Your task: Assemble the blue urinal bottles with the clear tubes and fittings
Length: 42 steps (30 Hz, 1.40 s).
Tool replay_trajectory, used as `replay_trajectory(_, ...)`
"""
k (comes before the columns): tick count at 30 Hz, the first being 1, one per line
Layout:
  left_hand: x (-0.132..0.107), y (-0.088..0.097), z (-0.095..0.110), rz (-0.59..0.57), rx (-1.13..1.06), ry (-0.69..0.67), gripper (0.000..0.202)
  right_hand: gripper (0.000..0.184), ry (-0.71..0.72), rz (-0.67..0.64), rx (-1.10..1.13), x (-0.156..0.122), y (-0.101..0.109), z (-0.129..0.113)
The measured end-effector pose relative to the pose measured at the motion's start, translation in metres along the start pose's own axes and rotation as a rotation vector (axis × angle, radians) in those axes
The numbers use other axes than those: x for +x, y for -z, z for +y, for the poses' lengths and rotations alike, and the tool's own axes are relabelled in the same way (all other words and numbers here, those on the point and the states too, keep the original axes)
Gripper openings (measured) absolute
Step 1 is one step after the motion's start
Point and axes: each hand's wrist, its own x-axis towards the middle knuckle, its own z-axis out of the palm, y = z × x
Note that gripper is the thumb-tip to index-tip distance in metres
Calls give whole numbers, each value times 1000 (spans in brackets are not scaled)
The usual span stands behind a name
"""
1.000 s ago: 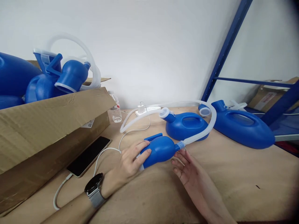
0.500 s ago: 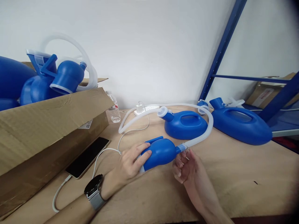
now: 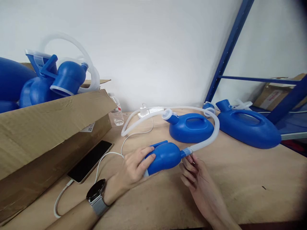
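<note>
My left hand is wrapped over a blue plastic urinal cup lying on its side on the table. From the cup's narrow spout, a translucent white hose runs right and loops back behind. A thin wire hose clamp circles the joint of hose and spout. Thumb and forefinger of my right hand pinch at the clamp's underside, and its other fingers are loosely curled. Just behind stands a blue urinal bottle with a handle and a white-rimmed mouth.
At left, a cardboard box holds several blue urinal parts and hoses. A phone on a white cable lies beside it. Behind are a water bottle and a power strip. Another blue bottle rests near the shelf frame.
My right hand has turned slightly, its fingers less tightly curled and its thumb and forefinger brought together under the clamp. My left hand and the cup stay where they were.
</note>
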Motion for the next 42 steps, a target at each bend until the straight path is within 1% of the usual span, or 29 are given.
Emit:
replay_trajectory(4, -2, 0, -1, 7, 22, -12, 23, 67, -13, 18, -11, 0, 0, 2)
replay_trajectory(10, -1, 0, -3, 24, 57, -78, 22, 63, 11, -40, -69, 2, 6, 5)
replay_trajectory(15, 1, -1, -6, 76, 113, -146, 17, 67, -95, -87, -125, 1, 9, -5)
replay_trajectory(18, 9, 3, -5, 65, 142, -188, 14, 69, -138, -117, -156, 1, 12, -9)
replay_trajectory(21, 17, 8, -3, 50, 130, -191, 11, 70, -150, -132, -158, 3, 16, -9)
replay_trajectory(25, 20, 11, -1, 38, 125, -198, 13, 72, -175, -129, -131, 4, 18, -7)
replay_trajectory(29, 17, 9, -3, 25, 164, -301, 21, 72, -164, -110, -151, 2, 16, -3)
replay_trajectory(31, 17, 9, -3, 25, 175, -337, 22, 72, -165, -108, -167, 0, 14, -1)
replay_trajectory(34, 20, 7, -3, 69, 178, -307, 18, 71, -149, -115, -162, 1, 13, 4)
replay_trajectory(38, 25, 3, 2, 110, 144, -189, 10, 66, -62, -113, -185, 8, 18, 12)
replay_trajectory(42, 25, 1, 2, 123, 152, -213, 7, 63, 8, -95, -180, 11, 19, 15)
